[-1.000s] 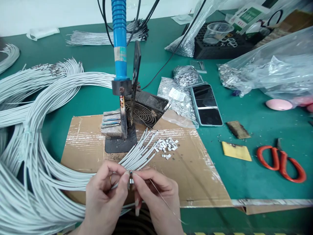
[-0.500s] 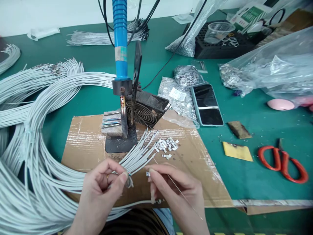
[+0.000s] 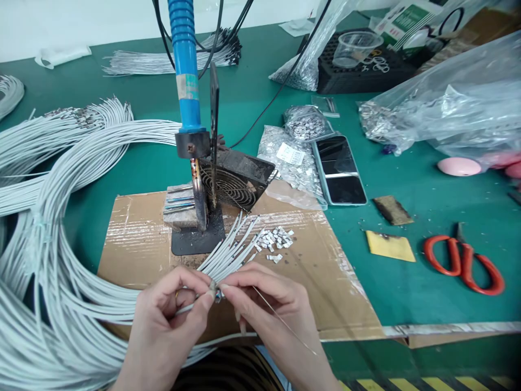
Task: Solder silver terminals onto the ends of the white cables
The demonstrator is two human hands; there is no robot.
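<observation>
My left hand (image 3: 173, 312) is closed, thumb and forefinger pinching the end of a white cable (image 3: 185, 309). Touching its fingertips, my right hand (image 3: 274, 312) pinches a small white-and-metal piece (image 3: 218, 296) against that cable end. A thin, solder-like wire (image 3: 280, 320) also runs through the right hand's fingers and sticks out toward the wrist. Just beyond both hands, loose cable ends (image 3: 228, 255) fan out on the cardboard (image 3: 325, 282). Near them lies a pile of similar small pieces (image 3: 274, 239). Fingertips partly hide the joint between piece and cable.
A blue-handled soldering iron (image 3: 185, 70) stands upright ahead, beside a small dark fan (image 3: 232, 182). Thick white cable bundles (image 3: 61, 217) fill the left side. To the right are a phone (image 3: 341, 169), a yellow sponge (image 3: 391, 246), red-handled cutters (image 3: 468, 266) and plastic bags (image 3: 448, 103).
My right hand has moved left, bringing the small piece from a gap away up to the cable end in my left hand. The camera view has shifted slightly.
</observation>
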